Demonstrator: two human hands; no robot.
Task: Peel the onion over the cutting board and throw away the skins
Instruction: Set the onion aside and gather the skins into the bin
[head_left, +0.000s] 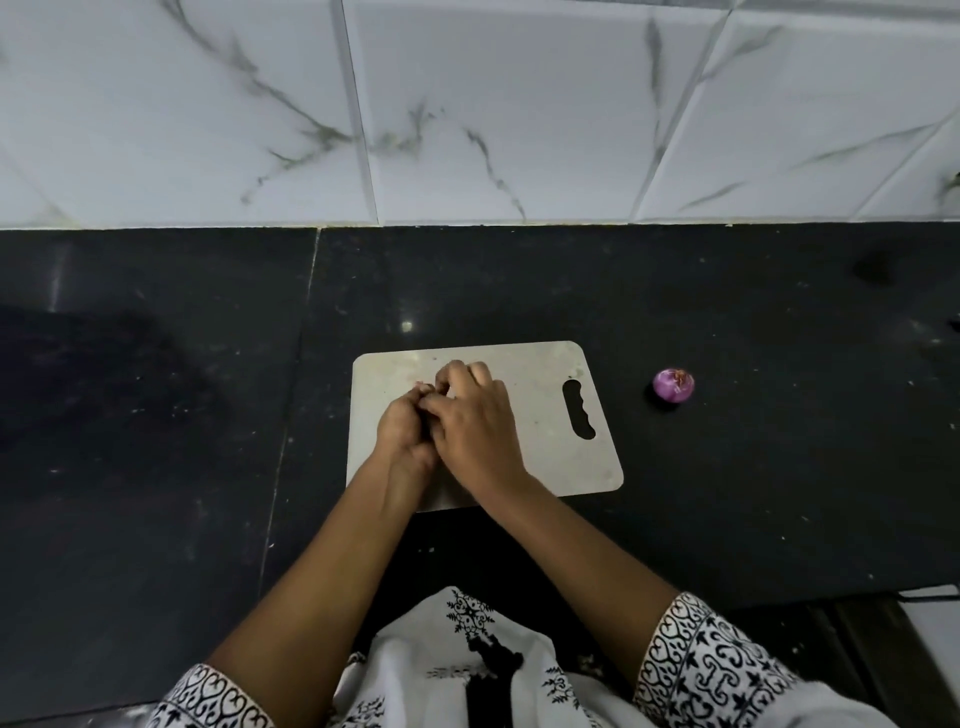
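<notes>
Head camera view: looking down on a black stone counter that meets a white marble-veined tiled wall.
Cutting board: a pale grey rectangular board with rounded corners lies flat on the counter, its handle slot toward the right side.
Left hand: the left hand is over the board's middle, fingers curled inward and pressed against the other hand.
Right hand: the right hand overlaps the left from the right, fingers bent and bunched at the same spot — both hands seem to pinch something small between the fingertips, but it is hidden, so I cannot tell what they grip.
Onion: a purple onion sits on the bare counter — to the right of the board, apart from it and from both hands.
Clothing: white sleeves with black patterned cuffs cover the forearms' near ends.
</notes>
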